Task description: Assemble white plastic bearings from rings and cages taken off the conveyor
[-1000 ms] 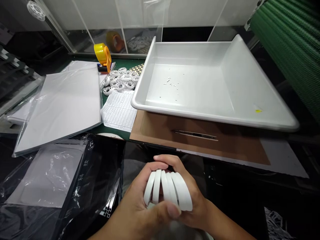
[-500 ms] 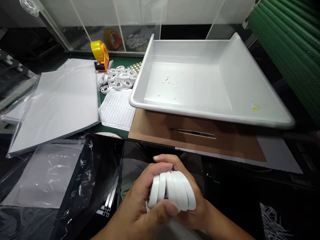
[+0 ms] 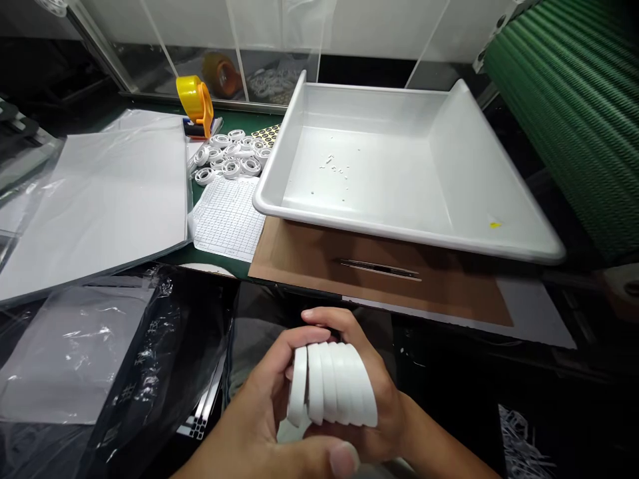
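A row of several white rings (image 3: 342, 386) stands on edge, side by side, between both hands at the lower middle. My left hand (image 3: 264, 406) curves round the left end, its fingertips on top and its thumb low in front. A narrow gap parts the leftmost ring from the others. My right hand (image 3: 379, 386) wraps the right end of the row from behind and beneath; part of its fingers is hidden by the rings. Beyond the hands lies a brown board (image 3: 299, 256) at the table's front edge, with a thin dark tool (image 3: 379, 269) on it.
A large white tray (image 3: 379, 233) holds small white scraps. Left of it are a pile of white rings (image 3: 231, 166), a gridded sheet (image 3: 227, 216), an orange tape dispenser (image 3: 206, 110) and bagged white sheets (image 3: 120, 186). Green ribbed material (image 3: 564, 113) rises at the right.
My left thumb has moved down off the front of the rings. The leftmost ring now stands apart from the rest. The camera view has shifted slightly.
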The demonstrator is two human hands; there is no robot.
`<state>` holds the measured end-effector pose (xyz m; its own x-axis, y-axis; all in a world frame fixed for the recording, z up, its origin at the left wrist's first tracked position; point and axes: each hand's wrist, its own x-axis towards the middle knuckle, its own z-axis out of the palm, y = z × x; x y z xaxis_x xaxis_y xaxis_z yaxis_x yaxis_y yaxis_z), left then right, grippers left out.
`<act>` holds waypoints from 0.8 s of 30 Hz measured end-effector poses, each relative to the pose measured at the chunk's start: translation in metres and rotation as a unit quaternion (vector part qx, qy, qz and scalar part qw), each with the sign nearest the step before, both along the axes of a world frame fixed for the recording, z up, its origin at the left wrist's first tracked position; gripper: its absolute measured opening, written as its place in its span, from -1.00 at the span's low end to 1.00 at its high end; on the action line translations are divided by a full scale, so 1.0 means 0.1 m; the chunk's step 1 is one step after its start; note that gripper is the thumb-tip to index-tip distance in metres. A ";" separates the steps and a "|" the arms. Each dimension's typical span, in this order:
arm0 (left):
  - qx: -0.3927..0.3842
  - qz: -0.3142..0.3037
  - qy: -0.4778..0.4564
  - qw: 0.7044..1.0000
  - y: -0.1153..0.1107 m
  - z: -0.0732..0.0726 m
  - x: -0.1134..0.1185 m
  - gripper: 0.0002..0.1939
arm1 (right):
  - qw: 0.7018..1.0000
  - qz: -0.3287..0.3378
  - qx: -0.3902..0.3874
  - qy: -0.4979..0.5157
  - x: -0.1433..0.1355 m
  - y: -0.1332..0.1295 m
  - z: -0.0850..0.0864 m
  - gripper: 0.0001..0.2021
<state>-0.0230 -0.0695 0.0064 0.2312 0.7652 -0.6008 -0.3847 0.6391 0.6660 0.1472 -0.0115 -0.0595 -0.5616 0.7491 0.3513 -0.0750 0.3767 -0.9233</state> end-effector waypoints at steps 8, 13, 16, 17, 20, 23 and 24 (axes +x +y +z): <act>0.036 0.050 0.031 0.998 0.02 0.01 0.06 -0.44 | 0.998 0.016 -0.044 0.029 -0.01 -0.02 0.01 -0.35; 0.057 0.064 0.021 0.996 0.01 -0.03 0.08 -0.48 | 0.988 0.062 -0.111 0.086 -0.06 -0.02 0.04 -0.31; 0.069 0.075 0.020 0.995 0.02 -0.03 0.09 -0.52 | 0.987 0.066 -0.099 0.105 -0.07 -0.03 0.07 -0.35; 0.071 0.084 0.023 0.994 0.03 -0.02 0.10 -0.51 | 0.989 0.061 -0.085 0.100 -0.06 -0.04 0.07 -0.34; 0.046 0.102 0.037 0.993 0.07 0.00 0.12 -0.41 | 0.996 0.040 -0.056 0.057 -0.04 -0.05 0.03 -0.29; 0.016 0.100 0.057 0.993 0.11 0.02 0.14 -0.32 | 0.999 0.026 -0.023 0.025 -0.05 -0.04 0.00 -0.28; 0.021 0.096 0.070 0.993 0.12 0.01 0.14 -0.33 | 0.999 0.024 -0.012 0.022 -0.05 -0.03 -0.01 -0.28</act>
<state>-0.0090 -0.0579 0.0078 -0.0056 0.8124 -0.5830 -0.3989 0.5328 0.7463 0.1424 -0.0150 -0.0604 -0.5816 0.7302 0.3584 -0.1330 0.3493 -0.9275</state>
